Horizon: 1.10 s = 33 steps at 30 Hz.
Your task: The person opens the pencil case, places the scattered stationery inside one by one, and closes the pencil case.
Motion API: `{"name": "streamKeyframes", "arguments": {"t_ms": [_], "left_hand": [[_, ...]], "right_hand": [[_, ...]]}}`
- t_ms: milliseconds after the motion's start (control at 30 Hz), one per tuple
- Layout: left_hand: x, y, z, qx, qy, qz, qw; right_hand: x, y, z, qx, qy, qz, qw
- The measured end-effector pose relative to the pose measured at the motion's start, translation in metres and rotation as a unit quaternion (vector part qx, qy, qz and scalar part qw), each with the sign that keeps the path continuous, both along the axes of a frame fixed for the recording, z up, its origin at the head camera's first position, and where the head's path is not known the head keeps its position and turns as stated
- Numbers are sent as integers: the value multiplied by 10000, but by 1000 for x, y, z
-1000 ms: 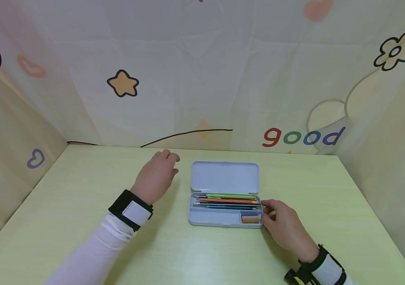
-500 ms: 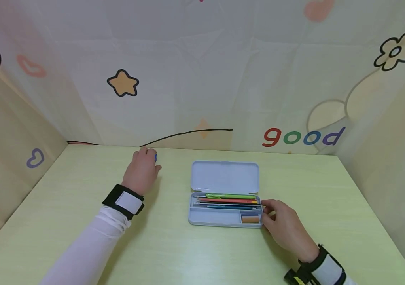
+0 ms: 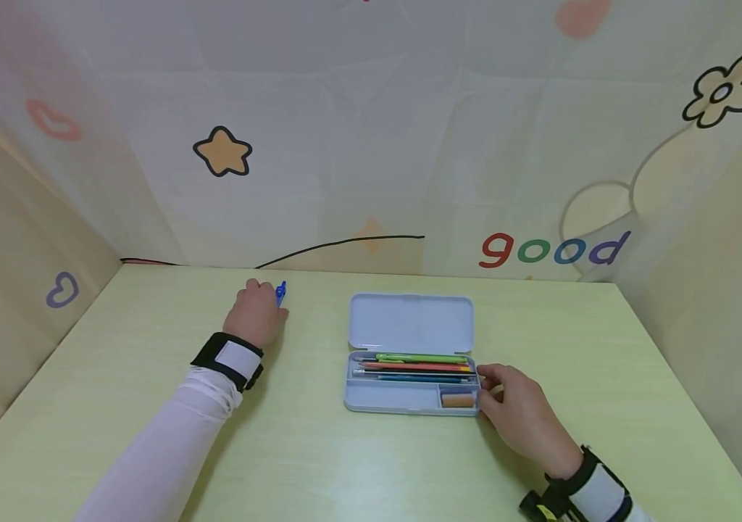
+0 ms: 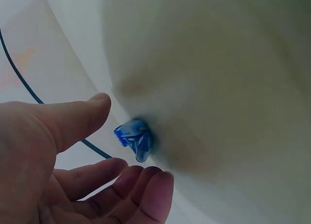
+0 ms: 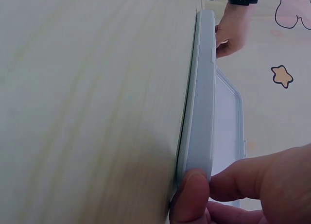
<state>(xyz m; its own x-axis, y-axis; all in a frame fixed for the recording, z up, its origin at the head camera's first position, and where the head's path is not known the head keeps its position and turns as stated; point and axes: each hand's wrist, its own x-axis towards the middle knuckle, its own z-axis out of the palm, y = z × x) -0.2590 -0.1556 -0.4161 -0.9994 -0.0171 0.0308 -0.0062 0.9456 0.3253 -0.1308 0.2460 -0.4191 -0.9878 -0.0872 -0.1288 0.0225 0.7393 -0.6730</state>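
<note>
Blue pen (image 3: 280, 293): near the table's (image 3: 319, 464) far edge, left of centre; my left hand (image 3: 256, 317) has loosely spread fingers around its tip, contact unclear. Pencil case (image 3: 410, 395): open at mid-table, lid flat; my right hand (image 3: 519, 417) pinches its right end.

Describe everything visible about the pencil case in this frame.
The pencil case is a pale blue-grey box, seemingly plastic or metal, lying flat on the table with its hinged lid open flat behind it. Several coloured pens and pencils fill the long tray; an orange-brown eraser sits in a small compartment. The right hand holds its right end.
</note>
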Motion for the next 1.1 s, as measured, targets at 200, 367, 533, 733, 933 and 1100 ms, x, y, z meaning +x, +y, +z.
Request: {"name": "streamKeyframes", "arguments": {"t_ms": [200, 367, 533, 733, 933, 1100], "left_hand": [[-5, -4, -3, -88, -207, -1, 9997], [-4, -3, -1, -183, -305, -57, 9994], [0, -2, 0, -194, -270, -113, 9994], [4, -1, 1, -229, -160, -77, 9996], [5, -2, 2, -288, -200, 51, 9994], [6, -3, 3, -430, -228, 21, 9988]], "right_hand": [[0, 0, 1, -18, 13, -7, 10000], [0, 0, 0, -32, 44, 8, 10000], [-1, 0, 0, -2, 47, 16, 10000], [0, 0, 0, -72, -8, -21, 10000], [0, -1, 0, -124, -31, -34, 9999], [0, -1, -1, -148, -49, -51, 9999]]}}
